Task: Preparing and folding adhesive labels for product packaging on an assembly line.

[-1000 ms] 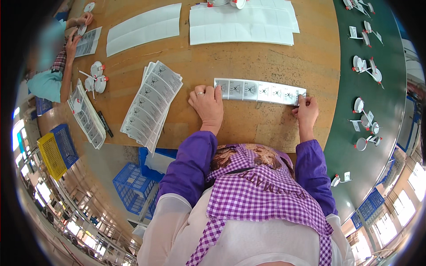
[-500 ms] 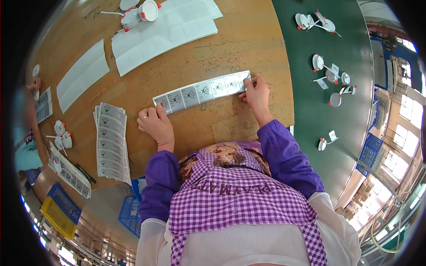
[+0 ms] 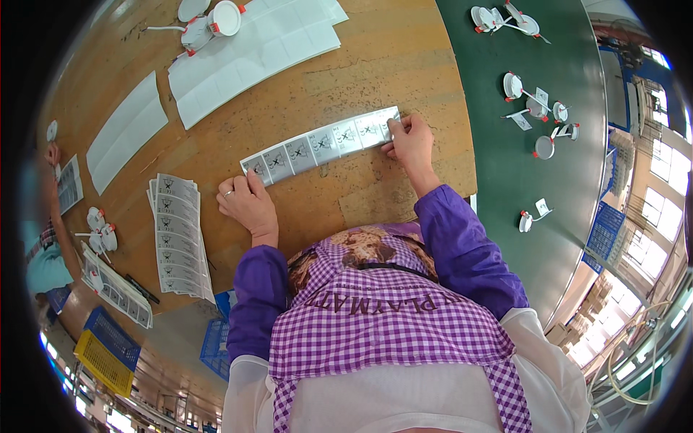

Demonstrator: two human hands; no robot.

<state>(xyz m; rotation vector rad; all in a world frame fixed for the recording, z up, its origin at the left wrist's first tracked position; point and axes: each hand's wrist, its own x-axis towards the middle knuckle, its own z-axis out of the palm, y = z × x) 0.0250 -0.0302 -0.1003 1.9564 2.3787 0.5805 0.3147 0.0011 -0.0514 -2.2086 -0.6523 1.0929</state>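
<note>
Head view: the label strip is still pinched at opposite ends by the left hand and right hand, thus kept extended over the worktop.

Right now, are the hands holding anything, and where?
A silver label strip: right hand pinches its right end; left hand touches its left end, grip unclear.

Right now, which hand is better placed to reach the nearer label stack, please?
Probably the left hand, nearer the label stack; the right hand grips the far end of the silver strip.
</note>
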